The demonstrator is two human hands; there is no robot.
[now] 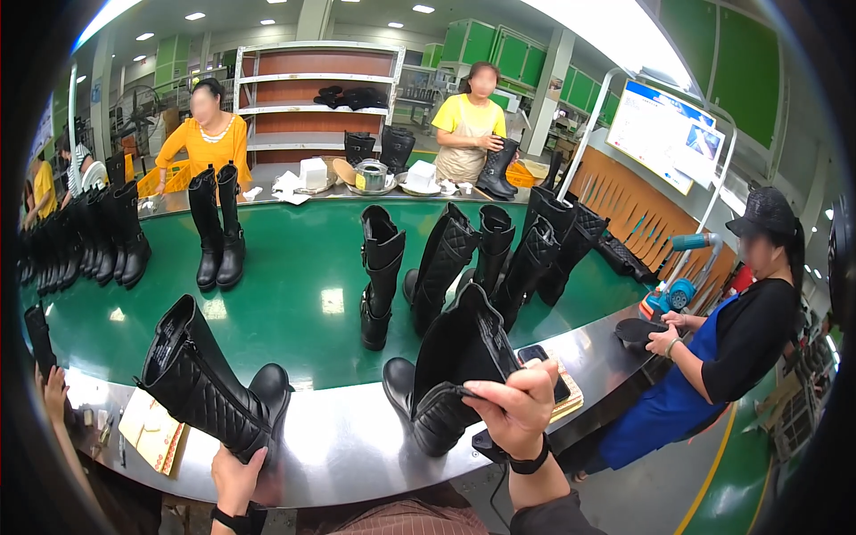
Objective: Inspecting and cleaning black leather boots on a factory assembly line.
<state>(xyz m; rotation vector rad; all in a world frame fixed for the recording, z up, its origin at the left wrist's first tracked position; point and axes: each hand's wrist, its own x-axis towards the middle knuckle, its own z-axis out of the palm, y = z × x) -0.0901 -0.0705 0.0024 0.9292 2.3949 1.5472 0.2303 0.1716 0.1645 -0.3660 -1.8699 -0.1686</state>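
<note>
Boot (pixel 437 423), quilted and black, stands on the worktop (pixel 348 446), its shaft spread open, and serves as reference. Right hand (pixel 517 406) pinches the shaft's edge. Left hand (pixel 235 475), well apart from the right, is clamped round the heel end of a second boot (pixel 209 383), tilted, left of the reference boot. Phone (pixel 561 390) lies just right of the reference boot; further black boots (pixel 443 259) stand beyond it. Farther beyond, a metal pot (pixel 371 176) sits on a tray (pixel 373 190), contents not discernible; a neighbouring tray bears a white stack (pixel 421 174).
</note>
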